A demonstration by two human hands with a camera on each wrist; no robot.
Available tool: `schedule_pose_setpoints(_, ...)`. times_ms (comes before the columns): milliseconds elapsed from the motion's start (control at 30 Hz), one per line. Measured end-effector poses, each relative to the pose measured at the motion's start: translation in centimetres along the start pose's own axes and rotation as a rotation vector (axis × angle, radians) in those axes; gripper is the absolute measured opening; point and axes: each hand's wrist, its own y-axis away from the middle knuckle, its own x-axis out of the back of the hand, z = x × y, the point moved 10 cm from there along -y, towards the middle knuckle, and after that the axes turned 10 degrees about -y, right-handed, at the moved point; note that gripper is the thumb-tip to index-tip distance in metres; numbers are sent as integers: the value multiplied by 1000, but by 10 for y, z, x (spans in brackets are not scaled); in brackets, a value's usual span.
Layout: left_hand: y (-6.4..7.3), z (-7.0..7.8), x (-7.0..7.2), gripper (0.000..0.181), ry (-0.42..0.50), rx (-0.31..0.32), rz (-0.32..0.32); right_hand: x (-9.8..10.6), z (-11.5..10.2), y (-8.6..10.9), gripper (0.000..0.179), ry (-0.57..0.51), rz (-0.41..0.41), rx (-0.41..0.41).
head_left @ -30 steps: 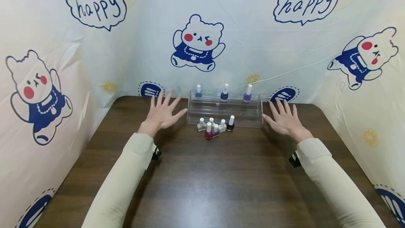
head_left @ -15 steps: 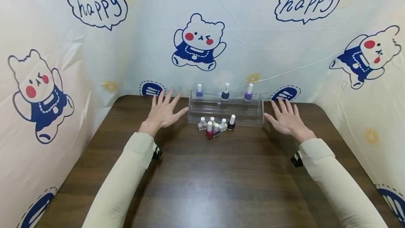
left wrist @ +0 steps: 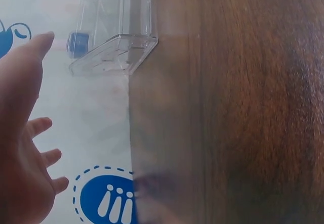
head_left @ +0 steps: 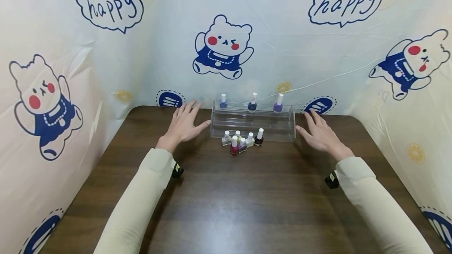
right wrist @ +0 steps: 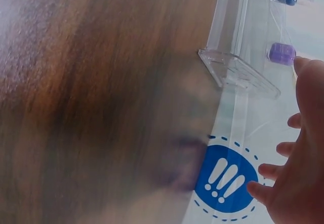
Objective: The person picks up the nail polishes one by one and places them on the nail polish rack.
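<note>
A clear stepped acrylic rack (head_left: 254,117) stands at the back of the table. Along its top tier are three nail polish bottles: light blue (head_left: 223,103), dark blue (head_left: 252,106) and purple (head_left: 278,107). Several more stand clustered at its front, among them a red bottle (head_left: 234,149), a lilac bottle (head_left: 242,147) and a dark bottle (head_left: 259,141). My left hand (head_left: 184,125) is beside the rack's left end, thumb pointing toward it, holding nothing. Off the right end, my right hand (head_left: 322,136) also holds nothing, fingers extended. Whether either thumb touches the rack, I cannot tell.
The brown wooden table (head_left: 226,199) has rounded back corners. A printed cloth (head_left: 159,50) hangs close behind the rack and along both sides. Each wrist carries a small black camera, one on the left (head_left: 177,170) and one on the right (head_left: 332,180).
The spread fingers of both hands have drawn closer together and bent slightly. Both hands stay at the rack's ends. The bottles and rack stand as before; the head view has shifted slightly.
</note>
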Motion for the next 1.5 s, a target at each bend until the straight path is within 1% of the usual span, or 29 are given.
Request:
schedule_pose_setpoints(167,-1,2,5,83,77,2,21,4,-3,0,84,-50,22,7)
schedule_pose_setpoints(367,-2,4,7,82,160,7,10,9,-6,1,81,-111,56,20)
schedule_pose_setpoints(533,-3,3,4,76,227,26,-7,13,-6,1,75,-142,114,71)
schedule_pose_setpoints(667,-3,5,6,69,268,14,0,15,-7,1,70,-170,154,108)
schedule_pose_setpoints(800,-1,5,7,65,304,10,9,16,-8,2,66,-195,180,146)
schedule_pose_setpoints(900,-2,4,6,64,335,26,8,17,-10,2,62,-206,200,167)
schedule_pose_setpoints(1100,-4,4,-1,63,408,64,2,18,-13,6,59,-231,217,161)
schedule_pose_setpoints(1333,-4,7,-6,62,465,62,12,15,-18,7,55,-265,227,173)
schedule_pose_setpoints(1500,-2,8,-8,61,507,70,8,14,-23,7,51,-314,228,170)
